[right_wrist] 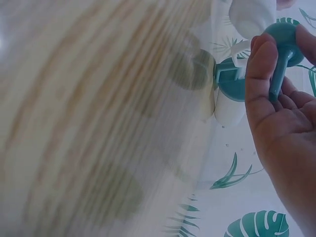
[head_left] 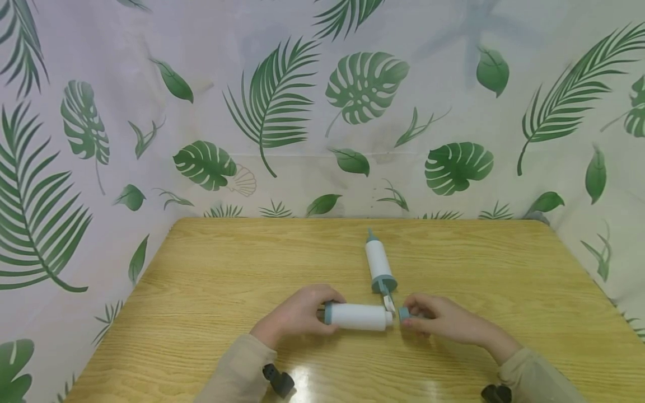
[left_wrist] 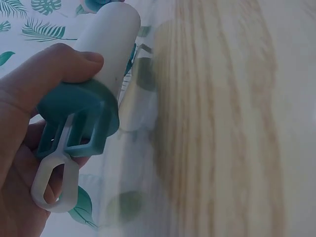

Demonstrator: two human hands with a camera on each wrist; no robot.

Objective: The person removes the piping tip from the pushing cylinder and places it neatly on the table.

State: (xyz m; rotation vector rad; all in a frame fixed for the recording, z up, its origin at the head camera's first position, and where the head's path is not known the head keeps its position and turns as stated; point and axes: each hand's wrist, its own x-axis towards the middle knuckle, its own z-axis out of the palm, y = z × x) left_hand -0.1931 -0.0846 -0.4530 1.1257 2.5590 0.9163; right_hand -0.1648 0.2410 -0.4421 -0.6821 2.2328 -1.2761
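Observation:
My left hand (head_left: 304,313) grips a white syringe (head_left: 359,317) by its teal collar. In the left wrist view the thumb lies on the white barrel, above the teal grip (left_wrist: 81,111) and a white plunger loop (left_wrist: 55,182). The barrel's white neck points right and carries no nozzle. My right hand (head_left: 443,320) pinches a teal nozzle (head_left: 404,313) with a thin spout, held just apart from that neck. The spout (right_wrist: 279,79) points toward the palm in the right wrist view. A second syringe (head_left: 378,258) lies just beyond, its teal nozzle fitted and pointing away.
The wood-grain table (head_left: 227,257) lies under both hands. A pale cloth (head_left: 302,184) printed with green leaves hangs behind it and along both sides. The second syringe's white plunger loop (head_left: 389,304) lies close to the held syringe's neck.

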